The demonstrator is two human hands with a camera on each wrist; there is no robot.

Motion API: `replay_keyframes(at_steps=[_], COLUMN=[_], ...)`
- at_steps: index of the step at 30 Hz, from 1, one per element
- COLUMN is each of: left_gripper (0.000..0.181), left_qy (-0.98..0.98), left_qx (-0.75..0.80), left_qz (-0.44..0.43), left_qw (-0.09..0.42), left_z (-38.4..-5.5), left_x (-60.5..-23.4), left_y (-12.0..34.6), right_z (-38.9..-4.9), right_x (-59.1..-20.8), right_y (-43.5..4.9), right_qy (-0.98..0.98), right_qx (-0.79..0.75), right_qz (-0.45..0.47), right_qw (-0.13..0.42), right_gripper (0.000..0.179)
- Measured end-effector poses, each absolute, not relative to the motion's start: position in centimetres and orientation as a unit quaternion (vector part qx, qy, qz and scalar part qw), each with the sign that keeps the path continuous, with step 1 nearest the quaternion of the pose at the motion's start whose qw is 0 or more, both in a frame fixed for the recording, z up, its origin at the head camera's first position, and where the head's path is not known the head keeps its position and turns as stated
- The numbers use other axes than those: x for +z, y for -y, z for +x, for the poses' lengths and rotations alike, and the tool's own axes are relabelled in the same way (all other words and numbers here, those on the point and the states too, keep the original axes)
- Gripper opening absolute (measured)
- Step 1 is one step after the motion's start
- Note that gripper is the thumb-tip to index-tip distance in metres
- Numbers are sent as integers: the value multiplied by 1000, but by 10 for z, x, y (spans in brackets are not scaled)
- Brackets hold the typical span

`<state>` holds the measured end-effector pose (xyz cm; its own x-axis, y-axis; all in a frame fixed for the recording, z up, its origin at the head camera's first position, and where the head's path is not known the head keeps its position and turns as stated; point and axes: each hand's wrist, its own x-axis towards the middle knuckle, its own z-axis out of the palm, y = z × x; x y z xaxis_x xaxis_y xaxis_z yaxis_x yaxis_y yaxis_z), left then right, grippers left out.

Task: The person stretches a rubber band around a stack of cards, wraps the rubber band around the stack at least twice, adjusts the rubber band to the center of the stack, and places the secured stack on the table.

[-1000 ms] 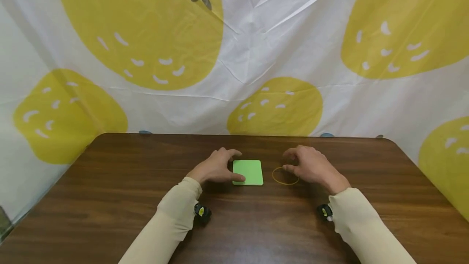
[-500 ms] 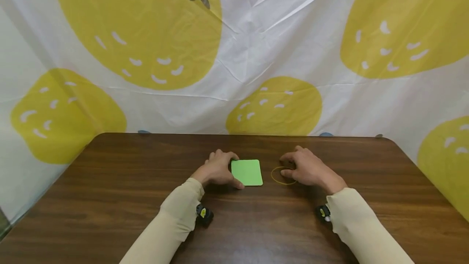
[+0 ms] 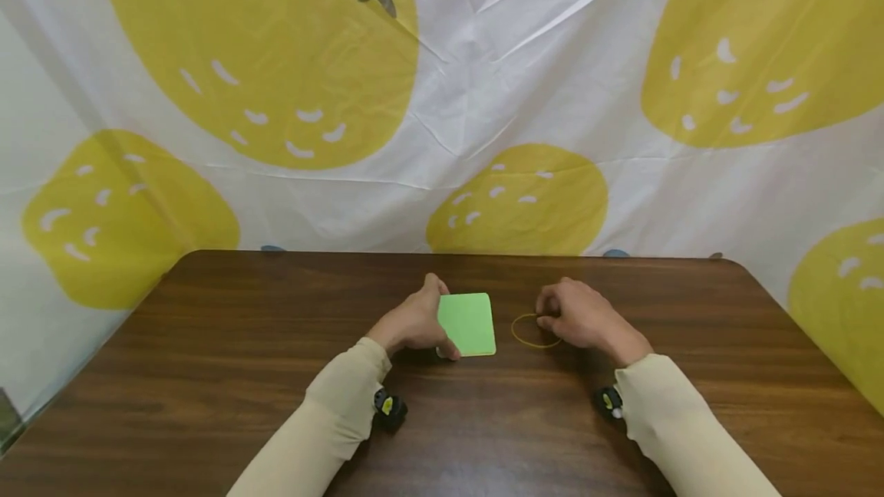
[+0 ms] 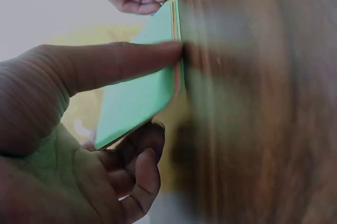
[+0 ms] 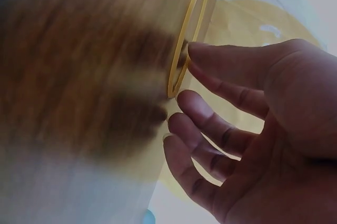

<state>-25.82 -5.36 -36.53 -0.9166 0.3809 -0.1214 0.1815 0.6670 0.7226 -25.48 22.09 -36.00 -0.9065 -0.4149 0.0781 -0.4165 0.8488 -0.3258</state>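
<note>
In the head view my left hand (image 3: pixel 413 319) grips a thin stack of square green cards (image 3: pixel 470 324) by its left side. The left wrist view shows the thumb along one edge and curled fingers at another. Pink and yellowish layers show in the edge of the card stack (image 4: pixel 139 95). To the right, my right hand (image 3: pixel 583 315) pinches the far right part of a yellow rubber band (image 3: pixel 513 330) between thumb and index finger. Seen from the right wrist, the band (image 5: pixel 178 50) is a long narrow loop at the thumb tip, with the other fingers loosely curled.
Both hands work over a brown wood-grain table (image 3: pixel 442 436). Behind its far edge hangs a white cloth (image 3: pixel 331 209) with large yellow fruit prints. Each sleeve has a small black wrist camera at its cuff.
My left hand has closed on the card stack, and the stack has risen and tilted slightly. My right thumb and index finger have come together at the rubber band.
</note>
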Motion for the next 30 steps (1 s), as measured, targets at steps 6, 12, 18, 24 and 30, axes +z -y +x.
replay_keyframes(at_steps=[6,12,18,24,30], left_gripper=[78,59,38,27,24], left_qy=[-918,-932,-935,-953,-960], left_qx=[343,292,267,180,127], left_qz=[191,214,231,242,250], left_qw=[61,15,26,21,15], left_z=[-250,-242,-240,-236,-233], left_x=[-360,-352,-343,-333,-329], left_y=[45,42,44,49,54], right_z=[-254,-254,-253,-251,-250], right_x=[-359,-358,-357,-356,-352], right_y=[-221,-224,-223,-222,-224], right_qy=[965,972,976,976,964], right_qx=[179,164,156,130,184], right_qz=[187,167,148,163,183], right_qw=[-24,-13,-26,-68,-61], right_gripper=[7,5,7,9,8])
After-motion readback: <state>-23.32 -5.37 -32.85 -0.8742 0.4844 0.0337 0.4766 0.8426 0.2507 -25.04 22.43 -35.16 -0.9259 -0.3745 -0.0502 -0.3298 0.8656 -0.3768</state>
